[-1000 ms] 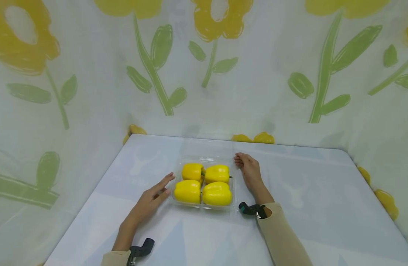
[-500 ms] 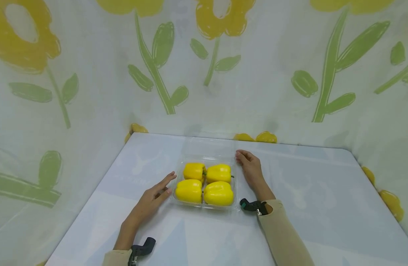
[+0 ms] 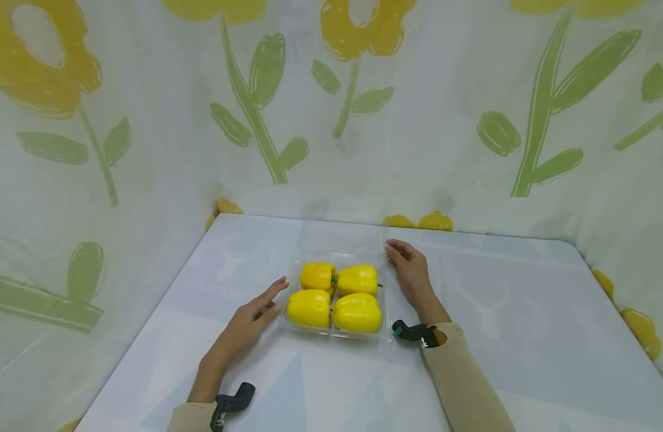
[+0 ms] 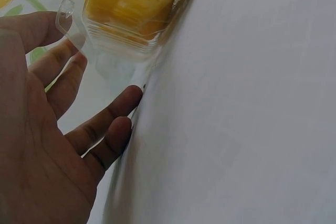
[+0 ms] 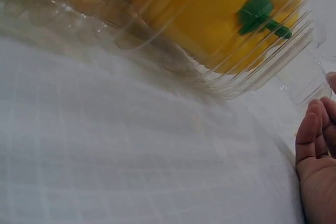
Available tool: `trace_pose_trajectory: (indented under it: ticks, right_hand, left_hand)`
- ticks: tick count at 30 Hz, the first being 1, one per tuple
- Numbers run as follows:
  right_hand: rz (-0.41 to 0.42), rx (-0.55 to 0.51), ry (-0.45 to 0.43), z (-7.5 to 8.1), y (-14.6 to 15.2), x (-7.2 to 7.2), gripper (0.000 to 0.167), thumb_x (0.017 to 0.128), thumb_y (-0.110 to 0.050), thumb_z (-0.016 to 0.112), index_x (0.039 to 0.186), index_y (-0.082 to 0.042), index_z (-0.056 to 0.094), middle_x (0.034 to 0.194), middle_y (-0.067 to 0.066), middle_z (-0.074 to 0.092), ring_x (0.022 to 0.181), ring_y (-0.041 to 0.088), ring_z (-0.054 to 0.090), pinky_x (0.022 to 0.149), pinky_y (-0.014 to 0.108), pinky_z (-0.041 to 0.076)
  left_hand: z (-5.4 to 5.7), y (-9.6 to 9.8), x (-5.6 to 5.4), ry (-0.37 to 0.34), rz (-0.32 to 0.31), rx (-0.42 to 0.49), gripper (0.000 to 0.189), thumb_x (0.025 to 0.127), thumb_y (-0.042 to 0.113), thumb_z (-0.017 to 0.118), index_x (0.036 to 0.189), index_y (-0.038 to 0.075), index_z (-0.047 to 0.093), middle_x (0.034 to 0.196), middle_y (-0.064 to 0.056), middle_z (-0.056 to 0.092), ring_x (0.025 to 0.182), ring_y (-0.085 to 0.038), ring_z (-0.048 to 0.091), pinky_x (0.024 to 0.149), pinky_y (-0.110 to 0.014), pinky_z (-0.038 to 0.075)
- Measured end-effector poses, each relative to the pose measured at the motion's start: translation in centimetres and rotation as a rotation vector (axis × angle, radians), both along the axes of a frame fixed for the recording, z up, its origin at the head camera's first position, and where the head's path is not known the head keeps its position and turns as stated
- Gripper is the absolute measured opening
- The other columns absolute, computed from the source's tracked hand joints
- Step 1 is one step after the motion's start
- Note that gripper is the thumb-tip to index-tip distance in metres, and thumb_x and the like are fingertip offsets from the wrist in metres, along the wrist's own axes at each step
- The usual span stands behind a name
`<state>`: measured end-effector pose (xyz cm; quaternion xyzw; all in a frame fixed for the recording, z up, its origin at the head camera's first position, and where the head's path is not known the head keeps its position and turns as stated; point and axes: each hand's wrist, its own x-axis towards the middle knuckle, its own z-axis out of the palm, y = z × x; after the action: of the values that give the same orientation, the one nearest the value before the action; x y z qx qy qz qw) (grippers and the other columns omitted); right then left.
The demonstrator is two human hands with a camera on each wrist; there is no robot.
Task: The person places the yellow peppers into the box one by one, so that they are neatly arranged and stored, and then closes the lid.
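Several yellow bell peppers (image 3: 357, 313) lie in two rows in a clear plastic clamshell box (image 3: 331, 333) in the head view. Its see-through lid (image 3: 342, 237) is folded back on the far side, its outline faint. At the box's left side is my left hand (image 3: 243, 327), fingers extended. The left wrist view shows its thumb and nearby fingertips at the clear rim (image 4: 73, 27), other fingers spread. My right hand (image 3: 413, 275) pinches the lid's right edge between thumb and fingers. In the right wrist view a green stem (image 5: 260, 17) shows through the ribbed wall.
The box stands on a pale, patterned tabletop (image 3: 525, 318). Behind and left of it hangs a white curtain (image 3: 434, 120) printed with yellow flowers. A dark wrist mount (image 3: 234, 401) sits at the left wrist and another (image 3: 414, 331) at the right.
The right hand has risen slightly toward the far side, at the lid's edge. The left hand stays by the box. The whole head view has shifted a little.
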<state>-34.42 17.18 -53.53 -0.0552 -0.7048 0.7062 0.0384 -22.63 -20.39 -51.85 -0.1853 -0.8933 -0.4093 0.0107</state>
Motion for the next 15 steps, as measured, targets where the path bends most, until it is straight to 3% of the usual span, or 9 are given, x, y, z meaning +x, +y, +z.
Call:
trace_pose_trajectory:
  ticks: [15]
  right_hand:
    - [-0.026, 0.042, 0.024, 0.20, 0.21, 0.18, 0.042, 0.093, -0.043, 0.070, 0.127, -0.018, 0.067, 0.121, 0.003, 0.062, 0.104, 0.021, 0.056, 0.088, 0.022, 0.050]
  left_hand:
    - [-0.08, 0.10, 0.04, -0.006, 0.006, -0.006, 0.050, 0.105, 0.034, 0.052, 0.154, 0.030, 0.041, 0.160, 0.009, 0.033, 0.111, -0.015, 0.057, 0.091, -0.040, 0.050]
